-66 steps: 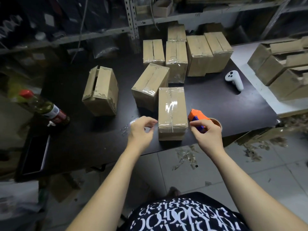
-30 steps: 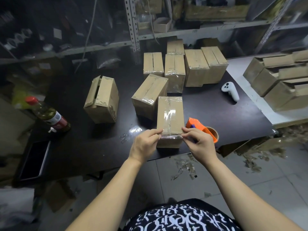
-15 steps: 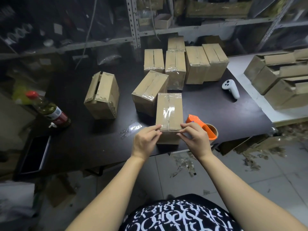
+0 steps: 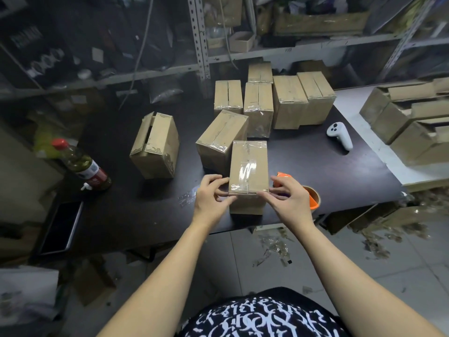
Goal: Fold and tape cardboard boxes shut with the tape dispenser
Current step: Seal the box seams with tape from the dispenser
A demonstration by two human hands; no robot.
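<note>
Cardboard glossy with clear tape stands between the two hands. The box [image 4: 249, 164] sits on the dark table [image 4: 315, 164]. The left hand [image 4: 210, 199] pinches its near top corner, and the right hand [image 4: 292, 200] pinches the opposite one, fingers curled onto the taped edge. Just outside the right hand lies the orange tape dispenser [image 4: 312, 198], partly hidden by it. Beyond the fingertips stand more taped boxes [image 4: 289, 100]. An untaped box [image 4: 155, 144] and a bottle [image 4: 83, 165] sit well out past the left hand.
</note>
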